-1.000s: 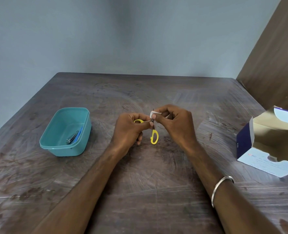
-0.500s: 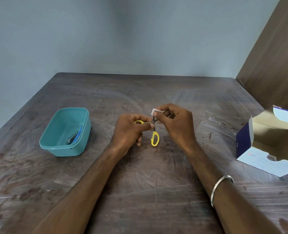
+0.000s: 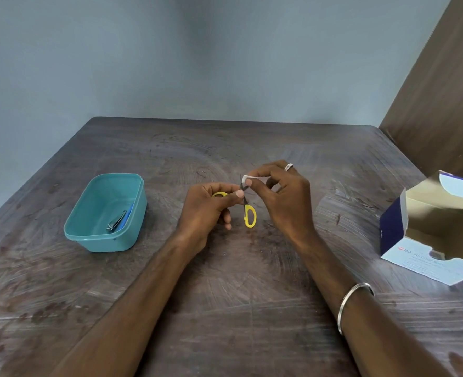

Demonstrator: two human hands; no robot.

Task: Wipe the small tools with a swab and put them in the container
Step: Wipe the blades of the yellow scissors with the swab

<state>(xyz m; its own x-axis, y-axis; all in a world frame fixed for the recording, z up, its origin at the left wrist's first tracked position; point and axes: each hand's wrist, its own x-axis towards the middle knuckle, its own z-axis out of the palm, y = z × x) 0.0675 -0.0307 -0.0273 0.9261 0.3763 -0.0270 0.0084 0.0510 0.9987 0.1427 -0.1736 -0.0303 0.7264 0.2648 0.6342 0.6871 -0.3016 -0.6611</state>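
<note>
Small yellow-handled scissors are held over the middle of the table. My left hand grips one handle loop, and the other loop hangs down free. My right hand pinches a white swab around the upper end of a blade. A teal container stands to the left of my hands. Inside it lie a metal nail clipper and a blue tool, partly hidden behind the clipper.
An open blue and white box of alcohol swabs lies at the table's right edge. A brown panel rises behind it at the right. The dark wooden table meets a grey wall at the back.
My right hand has slid the swab up along the blade, away from the pivot. The left hand and the scissors have barely moved.
</note>
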